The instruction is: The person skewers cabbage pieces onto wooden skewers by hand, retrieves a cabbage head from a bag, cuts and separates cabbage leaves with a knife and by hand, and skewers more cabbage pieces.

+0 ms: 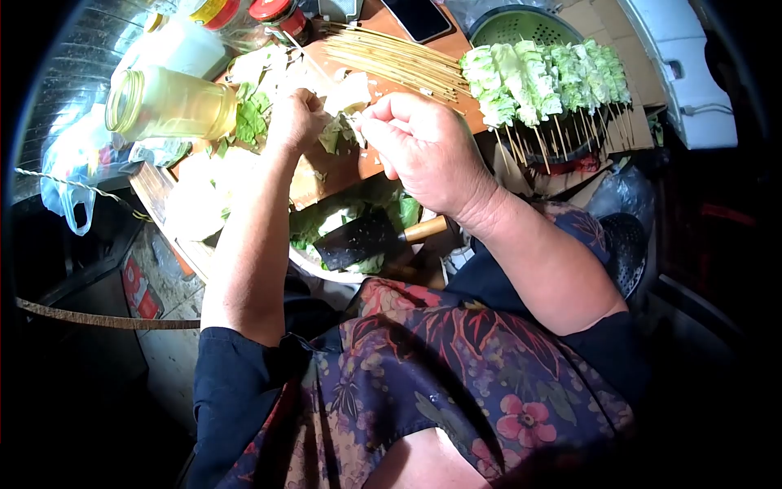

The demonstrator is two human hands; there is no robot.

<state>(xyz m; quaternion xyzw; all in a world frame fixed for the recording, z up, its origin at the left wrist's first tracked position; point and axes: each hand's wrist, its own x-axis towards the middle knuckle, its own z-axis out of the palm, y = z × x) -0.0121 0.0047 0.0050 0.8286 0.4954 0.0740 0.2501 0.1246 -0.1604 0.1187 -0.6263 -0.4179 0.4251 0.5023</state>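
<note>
Over the wooden board (314, 175), my left hand (297, 122) is closed at the edge of a pale cabbage leaf (349, 94). Just right of the leaf, my right hand (419, 147) is closed with its fingertips pinched; what lies between them is too small to make out. Loose bamboo skewers (395, 61) lie beyond both hands. Skewered cabbage (546, 81) rests in a row at the right, stick ends toward me. Below the hands, a cleaver (358, 239) with a wooden handle lies across a bowl (326, 273) of cabbage leaves.
A glass jar (171, 104) of yellowish liquid lies at the left beside a blue plastic bag (73, 175). Red-lidded jars (281, 18) and a phone (417, 16) are at the back. A green colander (521, 28) sits behind the skewered cabbage.
</note>
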